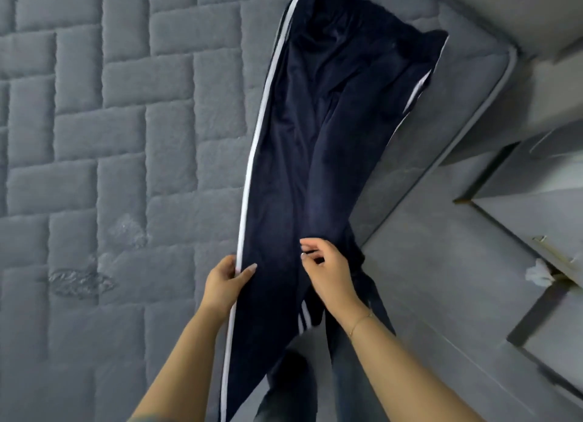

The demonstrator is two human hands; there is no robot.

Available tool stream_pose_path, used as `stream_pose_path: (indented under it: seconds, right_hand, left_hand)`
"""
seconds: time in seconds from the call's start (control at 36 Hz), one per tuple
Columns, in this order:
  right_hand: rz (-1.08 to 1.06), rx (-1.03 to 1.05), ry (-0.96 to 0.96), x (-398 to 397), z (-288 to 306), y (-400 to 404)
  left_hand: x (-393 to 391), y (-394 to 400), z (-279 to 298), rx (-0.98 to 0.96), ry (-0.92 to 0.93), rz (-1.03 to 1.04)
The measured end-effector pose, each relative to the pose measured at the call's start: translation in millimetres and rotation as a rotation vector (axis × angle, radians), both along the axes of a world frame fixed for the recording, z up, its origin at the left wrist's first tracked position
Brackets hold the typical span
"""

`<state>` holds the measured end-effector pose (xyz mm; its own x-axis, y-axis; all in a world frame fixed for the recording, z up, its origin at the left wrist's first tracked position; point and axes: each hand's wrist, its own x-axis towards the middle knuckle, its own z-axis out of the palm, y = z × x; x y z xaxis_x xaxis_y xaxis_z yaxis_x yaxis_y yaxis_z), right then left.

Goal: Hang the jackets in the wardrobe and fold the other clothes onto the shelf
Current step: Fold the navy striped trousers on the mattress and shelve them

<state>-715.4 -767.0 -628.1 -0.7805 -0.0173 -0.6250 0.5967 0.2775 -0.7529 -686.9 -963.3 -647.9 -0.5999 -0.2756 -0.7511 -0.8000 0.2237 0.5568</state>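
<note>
Mattress (pixel 110 137), grey and quilted, fills most of the head view; its corner sits at upper right, with pale furniture panels (pixel 536 185) beyond it, kind not identifiable.

Track pants (pixel 299 156), dark navy with white side stripes, lie lengthwise on the mattress near that corner. Far end spread on the quilting, somewhat rumpled. Near end raised off the bed and hanging toward the person, over the mattress edge. This garment is not a jacket, so it belongs to the folding half of the task; shelf not in view.

Step in hand, as judged: aligning the two legs before the first fold. To do it well: bring the striped outer seams together so one leg lies squarely on the other, keep light tension along the length, smooth the creases at the far end, then fold in even sections. Risk: slippery fabric sliding off the mattress edge if the near end is let go too soon.

Left hand (pixel 225 284): pinches the striped left edge of the pants, thumb on top of the cloth, fingers curled beneath. Firm hold.

Right hand (pixel 328 271): partly closed, fingertips gathering a small fold of fabric near the middle of the garment. Thin bracelet (pixel 359 322) on that wrist. Whether this hand holds one layer or both cannot be told.
</note>
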Motion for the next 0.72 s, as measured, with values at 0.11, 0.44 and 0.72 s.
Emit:
stream_pose_path:
  seconds: [0.11,0.44,0.72]
  right_hand:
    - [-0.034,-0.042,-0.114,57.3,4.2,-25.3]
    - [-0.137,0.077,-0.09,125.0,-13.2,-81.0]
    - [-0.221,0.029,-0.166,135.8,-18.4,-115.5]
  left_hand:
    - [58.4,-19.9,5.8,0.023,-0.007,-0.04]
    - [63.5,-113.4,7.5,-0.276,0.257,0.102]
    - [43.1,-190.0,1.9,-0.28,0.111,0.037]
